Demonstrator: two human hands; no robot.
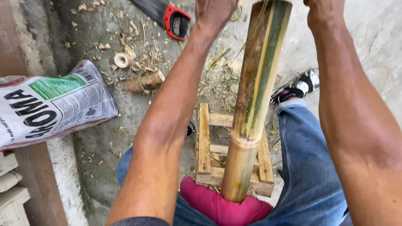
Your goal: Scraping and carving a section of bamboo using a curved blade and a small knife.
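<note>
Lying at the left edge of the frame is a white printed sack, and right of it, on the littered concrete floor, sit a small pale ring and a short cut stub. A saw with a red and black handle rests at the top, just beside my left hand. That hand runs off the top edge, so I cannot tell how my fingers are set. The bamboo pole stands tilted in the middle, its lower end against a pink cushion over a small wooden stool. My right hand is cut off likewise, upper right.
</note>
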